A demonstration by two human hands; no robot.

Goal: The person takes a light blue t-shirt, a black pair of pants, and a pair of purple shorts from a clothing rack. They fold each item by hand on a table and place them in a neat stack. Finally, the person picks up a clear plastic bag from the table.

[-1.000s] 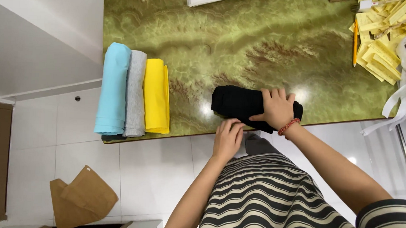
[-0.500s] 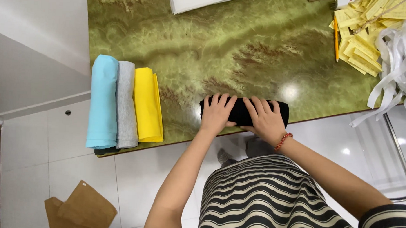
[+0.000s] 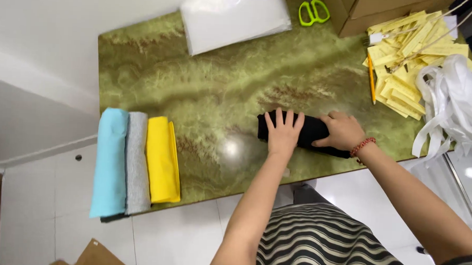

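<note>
A rolled black cloth [image 3: 312,131] lies near the front edge of a green marbled table [image 3: 222,90]. My left hand [image 3: 283,133] lies flat on the roll's left part, fingers spread and pointing away from me. My right hand [image 3: 342,131], with a red bead bracelet on the wrist, cups the roll's right part. Three rolled cloths lie side by side at the table's left front: a light blue one [image 3: 109,162], a grey one [image 3: 138,163] and a yellow one [image 3: 162,160].
A white plastic bag [image 3: 235,15] lies flat at the table's back, green scissors [image 3: 314,11] and a cardboard box [image 3: 386,12] behind it. Yellow paper strips [image 3: 406,60], an orange pencil [image 3: 372,77] and white plastic bags [image 3: 456,106] fill the right side. Cardboard [image 3: 93,255] lies on the tiled floor.
My left hand has come up from the table's edge onto the black roll and now presses it flat. The view has tilted up, showing the table's back.
</note>
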